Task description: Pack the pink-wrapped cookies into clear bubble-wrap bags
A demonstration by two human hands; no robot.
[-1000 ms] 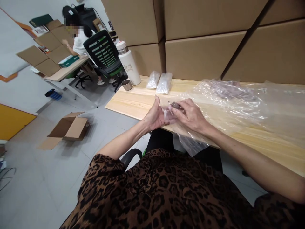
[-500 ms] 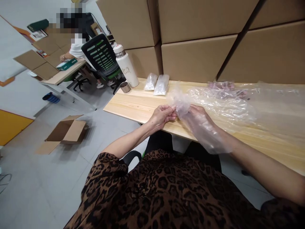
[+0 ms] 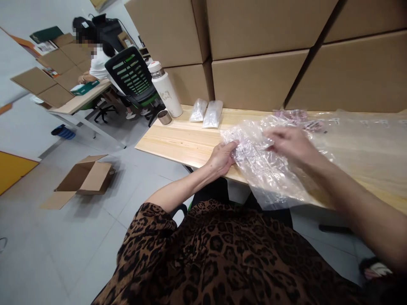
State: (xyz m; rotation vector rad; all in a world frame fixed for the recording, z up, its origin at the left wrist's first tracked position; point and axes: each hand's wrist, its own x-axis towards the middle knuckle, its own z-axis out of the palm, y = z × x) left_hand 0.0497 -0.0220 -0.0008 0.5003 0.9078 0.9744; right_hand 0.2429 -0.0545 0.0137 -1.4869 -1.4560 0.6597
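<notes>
A crinkled clear plastic bag [image 3: 270,171] hangs over the table's front edge above my lap. My left hand [image 3: 221,159] pinches the bag's left end, thumb on top. Above the bag's right part is my right hand [image 3: 288,142], blurred, its fingers drawn together; what they hold is hidden. Behind it lie pinkish items in clear wrapping [image 3: 292,115]. More clear plastic [image 3: 365,140] spreads flat over the right side of the wooden table [image 3: 178,142].
Two small clear packets [image 3: 212,114] lie near a white flask [image 3: 170,95] and a metal cup [image 3: 164,117]. Large cardboard boxes [image 3: 257,80] line the table's back. An open carton [image 3: 95,176] stands on the floor. A person [image 3: 100,63] sits at another table.
The bag was bunched around my right hand and wrist; now it is spread out wider. My right hand has moved right, away from my left hand, which still grips the bag.
</notes>
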